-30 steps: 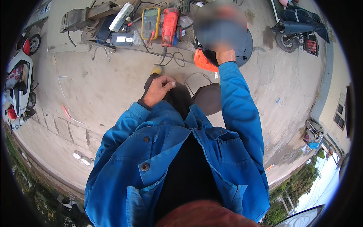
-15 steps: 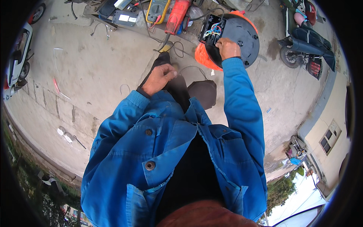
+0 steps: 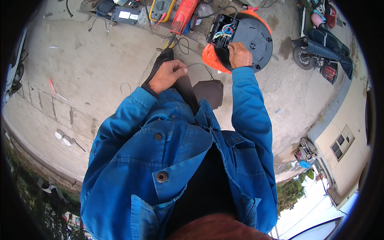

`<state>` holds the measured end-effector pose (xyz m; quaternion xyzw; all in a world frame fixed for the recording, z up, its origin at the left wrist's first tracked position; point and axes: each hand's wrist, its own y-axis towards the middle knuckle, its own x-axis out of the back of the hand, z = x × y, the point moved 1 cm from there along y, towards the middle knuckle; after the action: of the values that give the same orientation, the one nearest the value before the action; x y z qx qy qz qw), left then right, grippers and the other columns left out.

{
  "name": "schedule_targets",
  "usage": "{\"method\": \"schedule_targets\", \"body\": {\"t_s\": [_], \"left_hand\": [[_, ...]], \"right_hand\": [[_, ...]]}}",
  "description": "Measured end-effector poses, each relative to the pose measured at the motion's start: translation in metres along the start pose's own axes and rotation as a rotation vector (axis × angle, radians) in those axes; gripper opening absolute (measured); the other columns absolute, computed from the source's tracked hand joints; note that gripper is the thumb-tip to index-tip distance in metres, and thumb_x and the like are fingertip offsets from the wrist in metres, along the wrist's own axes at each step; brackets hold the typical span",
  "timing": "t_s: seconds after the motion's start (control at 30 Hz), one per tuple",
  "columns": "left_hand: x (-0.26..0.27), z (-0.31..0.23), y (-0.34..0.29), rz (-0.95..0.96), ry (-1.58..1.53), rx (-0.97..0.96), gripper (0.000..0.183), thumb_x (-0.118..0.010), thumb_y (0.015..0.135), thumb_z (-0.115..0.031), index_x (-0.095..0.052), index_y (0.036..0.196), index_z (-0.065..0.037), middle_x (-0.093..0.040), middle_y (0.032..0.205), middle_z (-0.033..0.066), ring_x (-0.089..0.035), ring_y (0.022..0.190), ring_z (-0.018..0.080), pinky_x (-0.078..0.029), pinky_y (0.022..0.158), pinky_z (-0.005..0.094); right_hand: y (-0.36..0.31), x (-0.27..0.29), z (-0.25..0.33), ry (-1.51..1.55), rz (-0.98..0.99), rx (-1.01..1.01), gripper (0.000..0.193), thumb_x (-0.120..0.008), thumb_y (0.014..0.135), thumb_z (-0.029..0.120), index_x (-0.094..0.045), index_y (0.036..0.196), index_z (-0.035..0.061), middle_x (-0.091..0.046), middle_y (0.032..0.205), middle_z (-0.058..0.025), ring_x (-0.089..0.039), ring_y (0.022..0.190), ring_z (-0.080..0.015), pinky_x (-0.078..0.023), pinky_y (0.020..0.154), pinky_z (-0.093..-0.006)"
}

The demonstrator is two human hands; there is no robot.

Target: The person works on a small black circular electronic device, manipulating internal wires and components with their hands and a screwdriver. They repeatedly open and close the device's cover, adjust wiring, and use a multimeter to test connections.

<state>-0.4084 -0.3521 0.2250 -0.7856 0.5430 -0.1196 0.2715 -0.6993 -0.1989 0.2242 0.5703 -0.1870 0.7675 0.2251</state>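
My right hand [image 3: 240,55] is closed at the edge of an uncovered black box [image 3: 216,35]. Its thumb and fingers pinch together, and whatever they hold is hidden. Coloured wires [image 3: 226,31] are bunched inside that box. The box sits against a round black base [image 3: 253,45], which lies with its flat side up. An orange cover [image 3: 211,57] shows around the base's rim. Over my left leg, my left hand [image 3: 168,75] is closed, thumb against curled fingers. Anything in its pinch is too small or hidden to make out.
A yellow multimeter [image 3: 162,9] and a red power tool [image 3: 183,17] lie at the far side, with cables nearby. A dark stool-like pad [image 3: 209,93] is by my legs. At the right a scooter [image 3: 320,56] is parked; a wall [image 3: 340,120] stands beyond.
The whole scene has shifted slightly left and up in view. My right hand stays pinched at the box's edge, and my left hand stays closed over my leg.
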Motion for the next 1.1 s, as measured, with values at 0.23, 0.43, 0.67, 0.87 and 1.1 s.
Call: {"method": "schedule_targets", "body": {"t_s": [0.23, 0.43, 0.67, 0.87, 1.1], "left_hand": [[0.008, -0.007, 0.008, -0.013, -0.047, 0.033, 0.022, -0.069, 0.101, -0.019, -0.071, 0.107, 0.002, -0.071, 0.092, 0.0053, -0.063, 0.085, 0.012, -0.053, 0.079, 0.0305], [0.003, -0.008, 0.017, -0.019, -0.061, 0.023, 0.025, -0.07, 0.1, -0.02, -0.071, 0.107, 0.003, -0.071, 0.091, 0.0074, -0.065, 0.086, 0.0145, -0.054, 0.081, 0.0329], [-0.001, -0.013, 0.026, -0.007, -0.024, 0.011, 0.026, -0.069, 0.1, -0.02, -0.072, 0.108, 0.004, -0.073, 0.092, 0.0092, -0.066, 0.088, 0.0168, -0.054, 0.083, 0.0343], [-0.007, -0.014, 0.033, 0.006, -0.048, 0.013, 0.027, -0.069, 0.1, -0.021, -0.073, 0.109, 0.004, -0.074, 0.093, 0.0105, -0.068, 0.089, 0.0176, -0.054, 0.085, 0.035], [-0.009, -0.014, 0.035, 0.016, -0.034, 0.027, 0.025, -0.068, 0.101, -0.021, -0.071, 0.108, 0.002, -0.072, 0.093, 0.0081, -0.065, 0.087, 0.0156, -0.053, 0.083, 0.033]], "right_hand": [[0.001, 0.007, 0.001, 0.124, -0.083, -0.013, 0.009, -0.074, 0.093, 0.02, -0.076, 0.096, 0.011, -0.073, 0.094, -0.0118, -0.071, 0.083, -0.0362, -0.059, 0.074, -0.0465], [0.002, 0.002, -0.001, 0.018, -0.007, 0.086, 0.009, -0.073, 0.094, 0.02, -0.075, 0.094, 0.0119, -0.072, 0.092, -0.0103, -0.072, 0.08, -0.0359, -0.059, 0.07, -0.0459], [0.002, -0.001, 0.001, -0.001, 0.023, 0.025, 0.012, -0.074, 0.094, 0.024, -0.073, 0.094, 0.0125, -0.072, 0.094, -0.0095, -0.072, 0.077, -0.0359, -0.059, 0.068, -0.0475], [-0.005, 0.002, 0.005, 0.11, -0.075, 0.003, 0.008, -0.073, 0.095, 0.02, -0.073, 0.095, 0.0116, -0.072, 0.093, -0.0099, -0.071, 0.079, -0.0361, -0.059, 0.07, -0.0465], [-0.014, 0.004, 0.004, 0.179, -0.133, -0.04, 0.008, -0.073, 0.095, 0.018, -0.072, 0.098, 0.0108, -0.072, 0.095, -0.0101, -0.071, 0.079, -0.035, -0.059, 0.07, -0.0445]]}}
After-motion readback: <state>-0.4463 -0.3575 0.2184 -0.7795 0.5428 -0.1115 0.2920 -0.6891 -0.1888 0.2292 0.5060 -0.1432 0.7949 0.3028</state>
